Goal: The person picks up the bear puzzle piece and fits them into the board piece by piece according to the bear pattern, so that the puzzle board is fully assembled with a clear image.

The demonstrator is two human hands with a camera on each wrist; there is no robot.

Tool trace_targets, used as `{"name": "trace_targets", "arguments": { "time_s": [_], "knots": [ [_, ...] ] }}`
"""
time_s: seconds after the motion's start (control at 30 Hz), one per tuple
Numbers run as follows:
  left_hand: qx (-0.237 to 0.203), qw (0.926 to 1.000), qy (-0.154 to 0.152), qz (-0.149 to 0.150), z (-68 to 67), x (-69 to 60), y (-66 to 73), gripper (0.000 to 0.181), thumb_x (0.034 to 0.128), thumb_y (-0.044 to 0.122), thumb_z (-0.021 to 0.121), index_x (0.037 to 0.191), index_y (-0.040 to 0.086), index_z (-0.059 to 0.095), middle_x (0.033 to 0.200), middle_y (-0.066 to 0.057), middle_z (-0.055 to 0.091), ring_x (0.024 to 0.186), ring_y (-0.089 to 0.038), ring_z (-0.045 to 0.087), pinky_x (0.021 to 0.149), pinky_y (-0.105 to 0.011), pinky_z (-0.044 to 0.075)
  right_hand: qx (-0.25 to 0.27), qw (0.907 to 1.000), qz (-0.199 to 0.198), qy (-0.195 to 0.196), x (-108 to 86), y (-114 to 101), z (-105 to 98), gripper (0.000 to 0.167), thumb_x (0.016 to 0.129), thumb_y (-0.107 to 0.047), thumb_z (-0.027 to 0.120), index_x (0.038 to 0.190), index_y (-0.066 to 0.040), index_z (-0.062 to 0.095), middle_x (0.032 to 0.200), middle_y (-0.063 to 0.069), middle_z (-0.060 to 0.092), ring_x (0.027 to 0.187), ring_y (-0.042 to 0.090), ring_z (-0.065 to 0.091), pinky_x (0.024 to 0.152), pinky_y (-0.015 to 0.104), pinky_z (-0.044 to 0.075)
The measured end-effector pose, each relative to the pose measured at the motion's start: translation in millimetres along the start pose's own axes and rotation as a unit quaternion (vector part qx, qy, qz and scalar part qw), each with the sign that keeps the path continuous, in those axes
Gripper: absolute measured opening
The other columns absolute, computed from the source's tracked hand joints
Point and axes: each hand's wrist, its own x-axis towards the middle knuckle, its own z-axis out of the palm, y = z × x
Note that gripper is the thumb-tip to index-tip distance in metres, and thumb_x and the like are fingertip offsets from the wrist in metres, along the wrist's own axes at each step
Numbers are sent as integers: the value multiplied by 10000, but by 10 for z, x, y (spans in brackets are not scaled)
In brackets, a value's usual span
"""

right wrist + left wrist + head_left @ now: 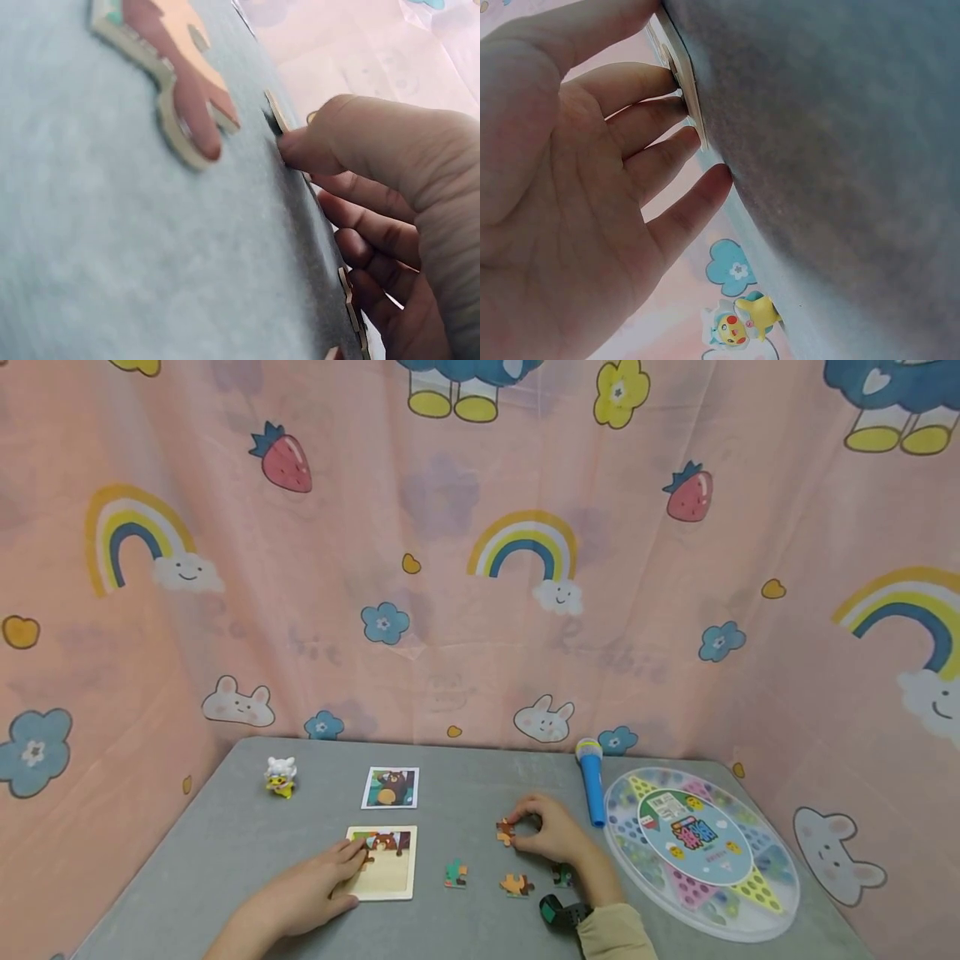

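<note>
My left hand (318, 887) rests its straight fingers on the left side of a wooden puzzle tray (397, 881). Along the tray's top lie fitted pieces showing a bear's head. In the left wrist view the fingertips (686, 139) touch the tray's edge. To the right, my right hand (553, 831) pinches a brown puzzle piece (505, 832) between thumb and fingers, at the table surface. Loose on the table are a green piece (455, 874), an orange-brown piece (517, 884) and a dark green piece (562, 876), the last partly behind the right wrist.
A bear picture card (391, 787) lies behind the tray. Toward the back left stands a small white-and-yellow figurine (281, 777). A blue toy microphone (592, 785) and a round game board (776, 860) are on the right. Patterned pink cloth (450, 677) hangs behind the grey table.
</note>
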Motion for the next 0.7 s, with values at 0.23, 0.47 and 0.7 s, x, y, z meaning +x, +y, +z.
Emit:
{"name": "trace_targets", "arguments": {
  "time_s": [0.23,0.47,0.7],
  "knots": [
    [41,10000,24,83,6,1,-12,672,972,283,776,1509,-47,545,1606,-252,473,1520,-470,392,1181,-673,354,-38,9995,202,237,6,-59,-30,195,838,-157,858,1015,-160,778,1110,-7,715,1095,243,636,997,518,531],
    [86,9998,74,184,8,-4,-6,668,968,271,781,1505,-49,548,1606,-253,473,1513,-476,399,1171,-677,364,248,9975,437,489,7,-255,-237,190,894,-134,838,1075,-136,780,1053,-22,751,1069,283,671,1013,608,504],
    [150,9997,84,167,14,-4,-11,667,968,275,780,1508,-41,549,1609,-245,472,1513,-467,404,1170,-673,369,220,9963,384,736,-12,-448,-421,195,913,-153,831,1103,-138,789,1045,-31,764,1053,339,674,1032,629,479]
  ]
}}
